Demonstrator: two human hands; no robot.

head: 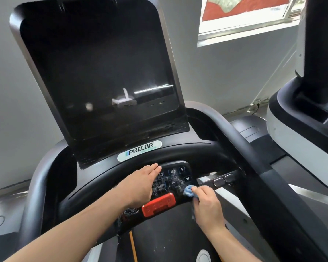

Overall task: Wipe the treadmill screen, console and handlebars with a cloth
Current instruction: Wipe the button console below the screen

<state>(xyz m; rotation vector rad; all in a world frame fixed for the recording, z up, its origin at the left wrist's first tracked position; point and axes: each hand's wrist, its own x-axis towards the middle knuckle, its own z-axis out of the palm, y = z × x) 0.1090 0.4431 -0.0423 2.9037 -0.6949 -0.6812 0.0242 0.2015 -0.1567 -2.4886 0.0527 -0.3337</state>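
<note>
The treadmill's big dark screen (pixel 100 72) tilts up ahead of me, switched off. Below it lies the black console keypad (pixel 175 179), wet with droplets, with a red stop button (pixel 158 204) at its near edge. My left hand (pixel 140 186) rests flat on the keypad's left part, fingers straight. My right hand (pixel 208 207) pinches a small blue cloth (pixel 188 191) and presses it on the keypad's lower right corner. Black handlebars (pixel 235 133) curve round both sides of the console.
A second machine (pixel 311 110) stands close on the right. A grey wall is behind the screen, with a window (pixel 244 19) at the upper right. The treadmill belt (pixel 159 239) lies below the console.
</note>
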